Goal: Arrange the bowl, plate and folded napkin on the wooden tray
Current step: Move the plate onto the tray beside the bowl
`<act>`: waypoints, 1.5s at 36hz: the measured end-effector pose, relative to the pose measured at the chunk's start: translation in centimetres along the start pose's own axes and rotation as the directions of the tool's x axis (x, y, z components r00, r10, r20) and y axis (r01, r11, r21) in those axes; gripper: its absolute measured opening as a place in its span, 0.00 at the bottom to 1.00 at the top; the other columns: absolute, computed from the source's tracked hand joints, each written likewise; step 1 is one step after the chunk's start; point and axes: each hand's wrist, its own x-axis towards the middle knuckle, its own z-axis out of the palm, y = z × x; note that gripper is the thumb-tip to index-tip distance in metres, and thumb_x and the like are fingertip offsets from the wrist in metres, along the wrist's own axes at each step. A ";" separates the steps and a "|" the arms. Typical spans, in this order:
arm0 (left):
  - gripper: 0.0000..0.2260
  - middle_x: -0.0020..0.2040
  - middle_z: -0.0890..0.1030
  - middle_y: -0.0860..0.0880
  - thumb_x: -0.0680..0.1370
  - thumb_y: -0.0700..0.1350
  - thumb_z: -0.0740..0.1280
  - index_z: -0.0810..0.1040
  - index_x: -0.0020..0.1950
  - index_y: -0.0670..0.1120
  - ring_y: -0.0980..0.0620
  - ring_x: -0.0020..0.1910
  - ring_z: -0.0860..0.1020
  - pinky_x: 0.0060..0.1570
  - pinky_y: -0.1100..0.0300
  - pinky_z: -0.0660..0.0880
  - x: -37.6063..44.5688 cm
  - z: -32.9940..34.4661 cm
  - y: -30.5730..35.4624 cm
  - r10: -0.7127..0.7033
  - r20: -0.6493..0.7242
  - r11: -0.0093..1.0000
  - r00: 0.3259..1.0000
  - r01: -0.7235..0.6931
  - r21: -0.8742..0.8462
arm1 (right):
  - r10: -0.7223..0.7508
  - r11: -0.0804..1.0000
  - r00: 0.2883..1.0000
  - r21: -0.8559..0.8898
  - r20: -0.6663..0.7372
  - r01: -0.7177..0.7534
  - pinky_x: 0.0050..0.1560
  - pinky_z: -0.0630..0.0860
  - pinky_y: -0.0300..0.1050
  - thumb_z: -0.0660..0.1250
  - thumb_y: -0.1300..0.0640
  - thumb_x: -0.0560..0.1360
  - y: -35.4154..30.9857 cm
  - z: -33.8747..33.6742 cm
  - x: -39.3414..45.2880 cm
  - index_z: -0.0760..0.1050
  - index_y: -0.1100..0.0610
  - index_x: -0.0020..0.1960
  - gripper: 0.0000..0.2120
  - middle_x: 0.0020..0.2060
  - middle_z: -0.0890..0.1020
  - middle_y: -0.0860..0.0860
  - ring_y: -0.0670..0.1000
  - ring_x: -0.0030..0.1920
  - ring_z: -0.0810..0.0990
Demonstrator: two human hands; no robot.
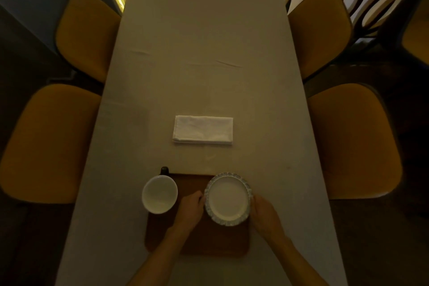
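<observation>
The fluted-rim plate (228, 199) sits on the wooden tray's (197, 242) right side, left hand (189, 210) and right hand (264, 212) gripping opposite rims; likely stiff, slick, breakable. White bowl (159, 194) on tray's left edge; folded napkin (202, 129) lies beyond on the table (204, 42)

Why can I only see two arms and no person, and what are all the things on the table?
The camera sits on the person's head, looking down, so only their arms show. No machine here. The left hand and right hand hold a white plate by its opposite edges, over the right side of a wooden tray. A white bowl sits at the tray's left edge. A folded napkin lies farther away on the long table, not on the tray yet. Yellow chairs stand along both sides.
</observation>
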 end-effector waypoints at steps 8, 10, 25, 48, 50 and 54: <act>0.17 0.31 0.68 0.50 0.81 0.45 0.59 0.63 0.32 0.49 0.55 0.29 0.65 0.31 0.58 0.59 0.2 -0.1 0.1 -0.018 0.012 0.999 1.000 0.018 -0.032 | 0.011 1.000 1.000 0.007 -0.006 -0.011 0.46 0.71 0.45 0.41 0.32 0.75 0.6 0.3 0.5 0.73 0.50 0.47 0.29 0.45 0.78 0.51 0.52 0.47 0.78; 0.17 0.31 0.68 0.51 0.81 0.45 0.58 0.63 0.32 0.50 0.55 0.29 0.65 0.31 0.58 0.60 0.1 -0.1 0.3 -0.015 0.018 0.999 1.000 0.016 -0.038 | 0.012 1.000 1.000 -0.018 0.006 -0.012 0.45 0.71 0.44 0.50 0.44 0.81 0.6 0.2 0.7 0.72 0.50 0.46 0.17 0.44 0.78 0.51 0.52 0.48 0.78; 0.14 0.35 0.72 0.49 0.80 0.44 0.56 0.64 0.34 0.49 0.51 0.34 0.72 0.30 0.59 0.63 -1.8 -1.4 1.3 -0.062 -0.026 0.989 0.998 0.065 0.130 | 0.053 0.991 0.993 -0.115 -0.103 -0.065 0.42 0.74 0.53 0.55 0.53 0.80 1.1 -2.2 0.1 0.64 0.53 0.38 0.12 0.36 0.74 0.51 0.54 0.39 0.76; 0.07 0.32 0.75 0.52 0.75 0.46 0.61 0.70 0.37 0.50 0.55 0.29 0.73 0.28 0.58 0.75 -6.8 -4.0 2.3 0.191 -0.284 0.905 0.940 -0.057 0.421 | -0.426 0.807 0.878 -0.530 -0.217 0.261 0.26 0.60 0.41 0.64 0.54 0.72 -4.1 -2.9 -2.8 0.68 0.53 0.34 0.09 0.29 0.71 0.49 0.49 0.26 0.68; 0.07 0.32 0.75 0.53 0.75 0.46 0.62 0.70 0.37 0.50 0.57 0.29 0.74 0.29 0.59 0.76 -6.7 -4.2 2.1 0.191 -0.293 0.903 0.937 -0.051 0.426 | -0.435 0.795 0.879 -0.541 -0.195 0.274 0.26 0.60 0.40 0.65 0.54 0.72 -4.7 -2.3 -2.8 0.69 0.53 0.34 0.09 0.30 0.71 0.49 0.48 0.26 0.67; 0.08 0.31 0.75 0.55 0.74 0.46 0.65 0.70 0.36 0.52 0.58 0.28 0.73 0.26 0.64 0.71 -5.8 -5.1 1.8 0.208 -0.229 0.877 0.951 -0.078 0.474 | -0.449 0.777 0.873 -0.564 -0.188 0.279 0.24 0.61 0.40 0.69 0.56 0.68 -6.0 -1.6 -2.3 0.68 0.52 0.32 0.12 0.27 0.70 0.48 0.46 0.25 0.65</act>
